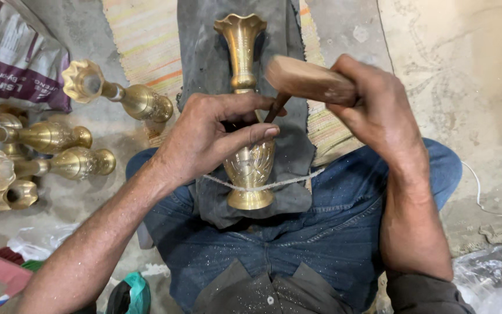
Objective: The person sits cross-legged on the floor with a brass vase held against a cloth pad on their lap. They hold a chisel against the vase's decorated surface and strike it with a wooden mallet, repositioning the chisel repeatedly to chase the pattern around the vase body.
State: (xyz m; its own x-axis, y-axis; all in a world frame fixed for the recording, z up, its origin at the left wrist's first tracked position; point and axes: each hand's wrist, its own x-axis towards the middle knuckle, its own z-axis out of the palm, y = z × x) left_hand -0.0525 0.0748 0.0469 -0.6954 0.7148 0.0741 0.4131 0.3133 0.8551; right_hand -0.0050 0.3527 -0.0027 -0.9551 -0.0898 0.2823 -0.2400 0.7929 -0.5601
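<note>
A brass vase (246, 104) with a fluted mouth lies lengthwise on a dark grey cloth (204, 64) spread over the person's lap, its flared rim pointing away from the body and its round foot toward it, with a thin white cord (286, 181) stretched across the lower belly just above the foot. On that belly a leaf-like pattern is already cut into the metal, while the slim neck and the mouth beyond it look plain and smooth, so the engraving seems, as a judgement, to be partly done, with the upper stretch of the vase untouched. The left hand (213, 135) curls over the middle of the vase, thumb and fingers pinching a slender dark chisel (276, 107) whose tip meets the metal where the neck widens into the belly. The right hand (373, 102) is closed tightly round a wooden mallet (306, 78), whose pale head sits just over the chisel's upper end; whether they touch cannot be told. Left of the vase, on the bare floor, several more brass vases (76, 145) lie on their sides in a loose group; their bellies appear patterned too, though they are too small to be sure. Beyond the vase a striped woven mat (146, 40) shows from under the cloth.
</note>
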